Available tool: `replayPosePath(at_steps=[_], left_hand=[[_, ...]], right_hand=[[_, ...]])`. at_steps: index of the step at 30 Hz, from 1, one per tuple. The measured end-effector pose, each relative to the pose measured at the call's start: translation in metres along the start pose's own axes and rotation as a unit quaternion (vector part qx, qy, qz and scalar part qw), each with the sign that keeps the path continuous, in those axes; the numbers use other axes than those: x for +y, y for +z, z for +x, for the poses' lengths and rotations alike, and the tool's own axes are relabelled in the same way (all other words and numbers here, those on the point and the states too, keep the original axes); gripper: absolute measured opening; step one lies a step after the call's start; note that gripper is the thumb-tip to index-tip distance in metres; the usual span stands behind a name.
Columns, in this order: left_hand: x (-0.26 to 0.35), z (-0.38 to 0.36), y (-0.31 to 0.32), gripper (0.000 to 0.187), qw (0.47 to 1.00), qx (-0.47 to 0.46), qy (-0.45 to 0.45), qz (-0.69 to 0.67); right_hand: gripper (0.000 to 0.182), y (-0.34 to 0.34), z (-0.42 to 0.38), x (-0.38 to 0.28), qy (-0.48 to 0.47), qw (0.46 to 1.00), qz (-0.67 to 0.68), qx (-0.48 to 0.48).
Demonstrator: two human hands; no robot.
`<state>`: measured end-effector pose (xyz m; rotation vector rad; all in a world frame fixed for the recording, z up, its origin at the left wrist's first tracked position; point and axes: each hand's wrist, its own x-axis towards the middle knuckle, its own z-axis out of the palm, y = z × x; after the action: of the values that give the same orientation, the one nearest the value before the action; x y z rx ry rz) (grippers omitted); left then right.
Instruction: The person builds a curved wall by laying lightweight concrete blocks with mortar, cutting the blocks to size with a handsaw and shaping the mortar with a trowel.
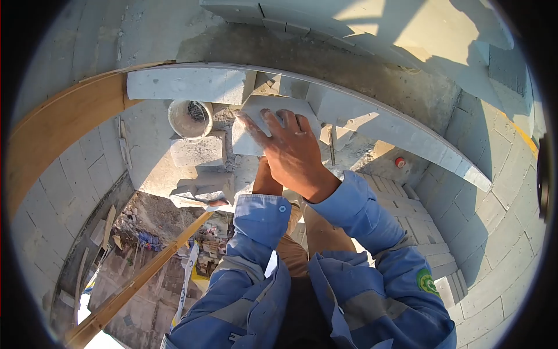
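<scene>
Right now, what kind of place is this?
Probably a building site. There's a wall of pale blocks, a dusty bucket and rubble down below, and the right hand rests on a flat-faced block.

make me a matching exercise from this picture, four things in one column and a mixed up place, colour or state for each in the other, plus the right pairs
1. right hand
2. bucket
3. small round object
4. sleeve patch

A. red
B. left of the pale block
C. green
D. spread on the pale block

Pairs: 1-D, 2-B, 3-A, 4-C
</scene>
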<state>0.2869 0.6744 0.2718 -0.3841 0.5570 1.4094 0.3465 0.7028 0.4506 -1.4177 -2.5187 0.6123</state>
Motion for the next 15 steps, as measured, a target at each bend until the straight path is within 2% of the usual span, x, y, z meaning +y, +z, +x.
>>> replayPosePath(at_steps=[3, 4, 6, 15], left_hand=[[-0.012, -0.016, -0.001, 0.08, 0.999, -0.013, 0.049, -0.012], [-0.01, -0.045, -0.004, 0.08, 0.998, -0.019, 0.061, -0.017], [0.008, -0.026, -0.008, 0.08, 0.997, -0.028, 0.073, -0.025], [0.018, -0.026, -0.021, 0.081, 0.993, -0.056, 0.071, -0.079]], right_hand=[[0.073, -0.008, 0.0, 0.002, -0.007, 0.999, 0.011, -0.036], [0.073, -0.011, 0.001, 0.001, -0.019, 0.999, 0.013, -0.035], [0.086, -0.016, 0.005, -0.001, 0.022, 0.995, 0.052, -0.087], [0.088, 0.0, 0.008, 0.003, 0.027, 0.996, 0.035, -0.08]])
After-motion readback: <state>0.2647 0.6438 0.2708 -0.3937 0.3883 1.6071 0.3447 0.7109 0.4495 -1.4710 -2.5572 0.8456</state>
